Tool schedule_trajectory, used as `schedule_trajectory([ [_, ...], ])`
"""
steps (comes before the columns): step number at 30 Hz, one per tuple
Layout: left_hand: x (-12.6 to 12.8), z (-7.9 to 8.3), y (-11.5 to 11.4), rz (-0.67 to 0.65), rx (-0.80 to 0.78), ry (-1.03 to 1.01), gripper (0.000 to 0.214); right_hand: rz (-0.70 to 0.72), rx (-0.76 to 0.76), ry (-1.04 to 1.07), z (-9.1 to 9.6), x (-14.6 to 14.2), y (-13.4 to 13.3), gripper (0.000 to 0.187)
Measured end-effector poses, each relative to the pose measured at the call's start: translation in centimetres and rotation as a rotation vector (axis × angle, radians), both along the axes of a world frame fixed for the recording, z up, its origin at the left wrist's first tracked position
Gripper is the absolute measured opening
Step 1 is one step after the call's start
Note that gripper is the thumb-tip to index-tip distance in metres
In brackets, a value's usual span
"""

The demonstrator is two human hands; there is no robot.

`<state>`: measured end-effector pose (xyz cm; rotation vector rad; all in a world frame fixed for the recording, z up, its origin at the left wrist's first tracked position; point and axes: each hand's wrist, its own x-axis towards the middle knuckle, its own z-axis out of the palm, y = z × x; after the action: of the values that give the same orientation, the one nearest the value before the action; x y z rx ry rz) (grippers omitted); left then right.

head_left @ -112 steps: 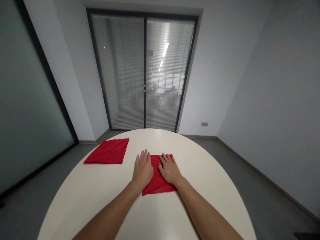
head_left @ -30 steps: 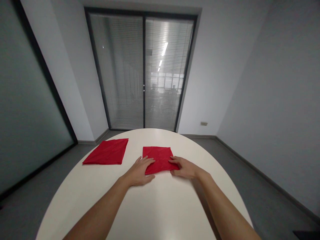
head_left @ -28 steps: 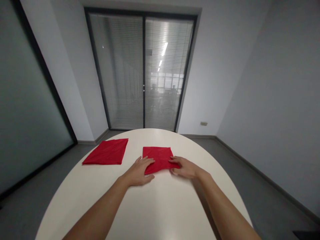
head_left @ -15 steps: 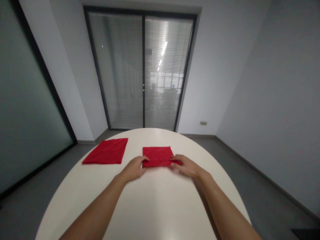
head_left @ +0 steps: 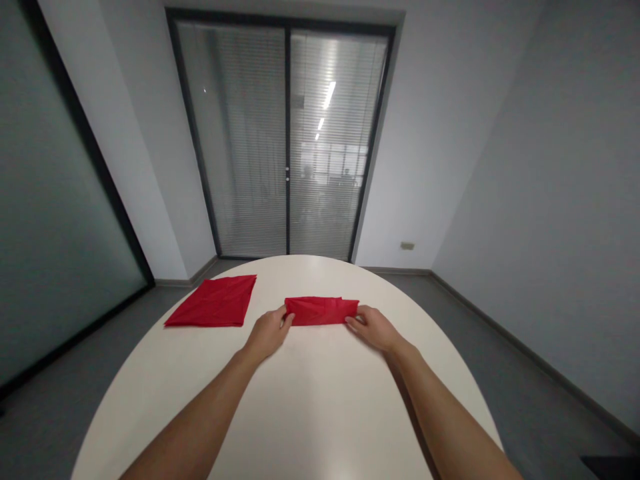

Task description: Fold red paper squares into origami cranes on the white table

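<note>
A red cloth [head_left: 321, 311] lies folded into a narrow strip on the white round table [head_left: 300, 400], a little beyond its middle. My left hand [head_left: 267, 332] pinches the strip's left end, fingers closed on the fabric. At the strip's right end my right hand [head_left: 373, 328] pinches the cloth the same way. Both forearms reach forward from the near edge.
A second red cloth [head_left: 214, 310], folded into a flat square, lies on the table's far left. Beyond the table stand glass sliding doors [head_left: 287, 140] with blinds. Grey floor surrounds the table, with walls on both sides.
My hands lifted the near edge of the square cloth and carried it away from me onto the far edge, folding it into a narrow strip. The left cloth stayed put.
</note>
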<state>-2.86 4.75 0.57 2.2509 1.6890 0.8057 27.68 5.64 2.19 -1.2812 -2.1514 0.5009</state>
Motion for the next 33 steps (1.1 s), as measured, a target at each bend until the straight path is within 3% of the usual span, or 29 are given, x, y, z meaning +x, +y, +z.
schedule_trajectory([
  [5, 0.6, -0.9, 0.4, 0.142, 0.016, -0.047, 0.033, -0.077, -0.026, 0.074, -1.3, -0.4, 0.8, 0.027],
  [8, 0.9, -1.1, 0.6, 0.183, 0.012, -0.068, 0.046, -0.07, -0.02, 0.098, -1.9, -0.5, 1.1, 0.039],
  [13, 1.0, -0.9, 0.5, 0.228, 0.071, 0.068, 0.052, -0.055, -0.002, 0.082, -2.4, -0.3, 1.5, 0.06],
  [21, 1.5, -0.1, -0.4, 0.248, 0.167, 0.303, 0.045, -0.076, 0.018, -0.014, -2.2, -0.5, 1.3, 0.045],
  [24, 1.8, 0.1, -0.6, 0.185, 0.274, 0.254, 0.043, -0.088, 0.041, -0.057, -2.3, -0.5, 1.3, 0.044],
  [27, 2.2, -0.1, -0.7, -0.04, 0.303, 0.179, 0.043, -0.061, 0.058, -0.081, -2.4, -0.5, 1.4, 0.042],
  [29, 2.4, -0.5, -0.8, -0.177, 0.228, 0.181, 0.046, -0.049, 0.058, -0.096, -2.4, -0.4, 1.5, 0.042],
  [33, 2.6, -1.3, -1.0, -0.228, 0.032, 0.244, 0.056, -0.07, 0.066, -0.174, -1.9, -0.4, 1.3, 0.039],
])
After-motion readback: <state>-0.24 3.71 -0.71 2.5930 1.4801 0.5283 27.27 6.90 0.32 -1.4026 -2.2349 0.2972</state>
